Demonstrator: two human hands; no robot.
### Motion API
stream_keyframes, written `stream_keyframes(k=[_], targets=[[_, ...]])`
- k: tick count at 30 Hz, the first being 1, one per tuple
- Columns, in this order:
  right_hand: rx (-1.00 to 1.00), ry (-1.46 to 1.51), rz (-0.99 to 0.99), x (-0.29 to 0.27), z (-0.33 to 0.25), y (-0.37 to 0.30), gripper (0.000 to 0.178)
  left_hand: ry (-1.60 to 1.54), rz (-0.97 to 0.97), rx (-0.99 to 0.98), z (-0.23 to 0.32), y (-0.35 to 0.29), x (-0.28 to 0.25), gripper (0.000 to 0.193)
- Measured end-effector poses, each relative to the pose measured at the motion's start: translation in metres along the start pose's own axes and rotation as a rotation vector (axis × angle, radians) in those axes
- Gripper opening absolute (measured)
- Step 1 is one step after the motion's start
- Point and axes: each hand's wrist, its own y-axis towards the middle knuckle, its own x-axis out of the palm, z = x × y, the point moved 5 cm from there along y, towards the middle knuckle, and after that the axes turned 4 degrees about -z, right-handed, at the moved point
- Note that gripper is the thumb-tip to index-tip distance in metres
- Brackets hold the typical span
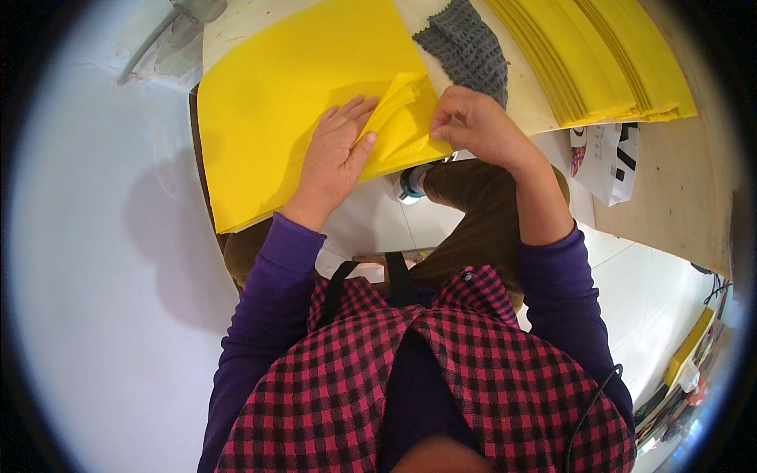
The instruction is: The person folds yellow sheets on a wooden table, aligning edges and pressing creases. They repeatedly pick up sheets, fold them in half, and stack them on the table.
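Note:
A stack of large yellow sheets, like thin felt or non-woven cloth [272, 102], lies on the table in front of me. Its top sheet is rumpled into a raised fold [394, 118] near the right front corner. My left hand [335, 150] rests flat on the stack with its fingers stretched out, the thumb against the base of this fold. At the right edge, beside the fold, my right hand [473, 126] is closed in a pinch at the sheet's corner. The exact grip between thumb and fingertips is partly hidden.
A dark grey knitted cloth [469, 51] lies just beyond my right hand. Several folded yellow bundles [599, 63] are piled at the far right of the pale table [524, 102]. Below them hangs a white printed bag [611, 162]. A white wall [102, 236] stands at the left.

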Motion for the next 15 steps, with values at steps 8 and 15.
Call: stream_keyframes(k=[8, 15], targets=[[-0.06, -0.088, 0.028, -0.006, -0.014, 0.004, 0.014, -0.001, 0.004, 0.0, 0.0, 0.0, 0.0, 0.037], [-0.072, -0.116, 0.026, -0.007, -0.018, 0.003, 0.014, -0.002, 0.008, -0.001, 0.001, -0.001, 0.0, 0.038]])
